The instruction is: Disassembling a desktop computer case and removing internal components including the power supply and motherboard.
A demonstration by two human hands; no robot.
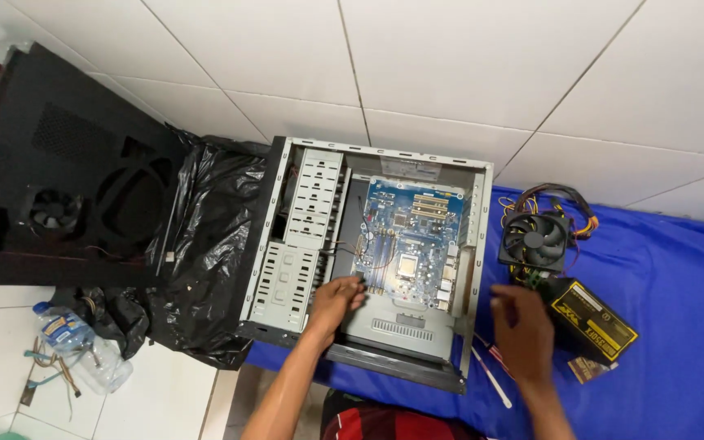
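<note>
White floor tiles [450, 57] carry a blue cloth [678, 277], on which an open computer case [275, 236] lies on its side. Its blue motherboard [405, 232] faces up. The left hand [334, 300] reaches into the case, fingers curled at the motherboard's lower left edge, touching it. The right hand [523, 330] hovers loosely spread, holding nothing, just beside the case and near a black power supply [592, 319]. A cooling fan [535, 239] lies behind it.

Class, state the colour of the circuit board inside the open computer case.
The motherboard is blue, seen best in the head view, inside the grey metal case.
</note>
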